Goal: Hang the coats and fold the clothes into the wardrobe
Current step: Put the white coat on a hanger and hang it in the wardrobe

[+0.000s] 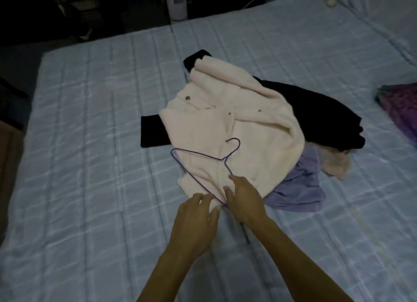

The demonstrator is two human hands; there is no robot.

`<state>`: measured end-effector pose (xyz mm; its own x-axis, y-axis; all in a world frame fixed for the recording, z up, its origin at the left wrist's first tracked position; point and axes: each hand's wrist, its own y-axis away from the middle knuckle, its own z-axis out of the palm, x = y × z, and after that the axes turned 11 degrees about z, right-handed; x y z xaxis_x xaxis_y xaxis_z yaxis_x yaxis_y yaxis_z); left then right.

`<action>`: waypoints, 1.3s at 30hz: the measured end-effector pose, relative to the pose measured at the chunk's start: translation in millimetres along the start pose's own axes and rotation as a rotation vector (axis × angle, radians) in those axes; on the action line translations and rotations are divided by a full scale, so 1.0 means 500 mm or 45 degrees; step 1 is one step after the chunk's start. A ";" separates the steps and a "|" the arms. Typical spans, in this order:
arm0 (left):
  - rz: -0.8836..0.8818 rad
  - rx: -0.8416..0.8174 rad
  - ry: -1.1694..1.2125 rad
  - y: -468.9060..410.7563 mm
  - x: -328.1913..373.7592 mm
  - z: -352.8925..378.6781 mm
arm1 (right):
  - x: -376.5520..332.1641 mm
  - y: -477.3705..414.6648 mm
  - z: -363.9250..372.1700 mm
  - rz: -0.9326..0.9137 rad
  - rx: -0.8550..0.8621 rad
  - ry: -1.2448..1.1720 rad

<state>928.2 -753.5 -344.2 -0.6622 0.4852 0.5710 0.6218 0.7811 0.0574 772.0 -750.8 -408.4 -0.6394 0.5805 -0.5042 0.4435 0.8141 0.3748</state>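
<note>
Right at the middle of the bed you've got the cream fleece coat on top of the pile. A black garment pokes out from under it at 9 and 2 o'clock, with a lavender piece and a beige piece at 4.

The purple wire hanger lies on the coat's near half, hook toward 1 o'clock.

Your hands are at 6:
- **Right hand**: fingers straight, flat on the hem, gripping nothing.
- **Left hand**: curls at the hanger's near corner, but I can't tell if it's pinching wire or fabric.

That coat looks thick, soft and floppy, so I'd guess it sags if you grab the hem. Go for the shoulders. The wire looks thin and bendy and might snag the fleece, so hold it at the neck.

For spreading out, the bare quilt from 7 to 10 o'clock is your best room. Mind the bed edge far out at 9 and the purple fabric at 3.
</note>
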 end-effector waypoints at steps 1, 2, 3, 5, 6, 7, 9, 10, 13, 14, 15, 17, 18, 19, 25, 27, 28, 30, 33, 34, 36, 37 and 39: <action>-0.012 -0.024 0.024 -0.020 -0.019 0.014 | -0.006 -0.030 0.018 0.032 0.012 -0.006; -0.024 -0.039 0.051 -0.034 -0.036 0.027 | -0.013 -0.058 0.035 0.059 0.036 -0.021; -0.023 -0.042 0.080 -0.051 -0.056 0.042 | -0.020 -0.091 0.053 0.086 0.065 -0.045; -0.029 -0.023 0.150 -0.066 -0.080 0.059 | -0.036 -0.141 0.076 0.153 0.100 -0.082; -0.037 -0.008 0.197 -0.073 -0.096 0.070 | -0.042 -0.170 0.092 0.200 0.102 -0.093; -0.038 0.015 0.241 -0.076 -0.110 0.080 | -0.048 -0.196 0.107 0.262 0.087 -0.121; -0.035 0.036 0.283 -0.081 -0.140 0.097 | -0.064 -0.237 0.134 0.409 0.028 -0.244; -0.041 0.025 0.296 -0.082 -0.154 0.103 | -0.070 -0.250 0.145 0.479 0.018 -0.280; -0.100 -0.014 0.329 -0.076 -0.197 0.119 | -0.078 -0.275 0.165 0.578 0.063 -0.181; -0.120 -0.020 0.351 -0.074 -0.209 0.122 | -0.078 -0.280 0.166 0.598 0.077 -0.140; -0.139 -0.020 0.366 -0.073 -0.218 0.124 | -0.077 -0.284 0.168 0.623 0.088 -0.104; -0.134 0.019 0.384 -0.067 -0.235 0.126 | -0.075 -0.287 0.170 0.713 0.116 -0.066; -0.112 0.067 0.383 -0.063 -0.244 0.128 | -0.073 -0.287 0.173 0.778 0.103 -0.096; -0.085 0.114 0.372 -0.058 -0.253 0.131 | -0.070 -0.287 0.177 0.837 0.065 -0.148; -0.042 0.153 0.312 -0.017 -0.252 0.126 | -0.066 -0.254 0.183 0.729 -0.019 -0.264; -0.113 0.103 0.348 -0.003 -0.237 0.115 | -0.077 -0.226 0.171 0.619 -0.044 -0.287; -0.139 0.064 0.350 0.003 -0.230 0.108 | -0.083 -0.209 0.163 0.578 -0.062 -0.299; -0.133 -0.010 0.346 0.010 -0.211 0.087 | -0.094 -0.171 0.144 0.497 -0.107 -0.296; -0.109 -0.040 0.304 0.013 -0.172 0.037 | -0.116 -0.109 0.113 0.397 -0.160 -0.244; -0.092 -0.024 0.289 0.014 -0.160 0.020 | -0.124 -0.086 0.100 0.364 -0.177 -0.214; -0.061 0.051 0.270 0.015 -0.135 -0.013 | -0.143 -0.040 0.065 0.289 -0.211 -0.177; -0.051 0.080 0.257 0.012 -0.116 -0.036 | -0.152 -0.016 0.043 0.254 -0.219 -0.171; 0.000 0.117 0.201 0.008 -0.071 -0.082 | -0.167 0.025 -0.001 0.190 -0.228 -0.171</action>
<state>971.1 -783.7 -330.6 -0.5838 0.4229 0.6931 0.5763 0.8172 -0.0131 830.4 -789.1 -361.2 -0.4808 0.7003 -0.5276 0.4008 0.7107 0.5781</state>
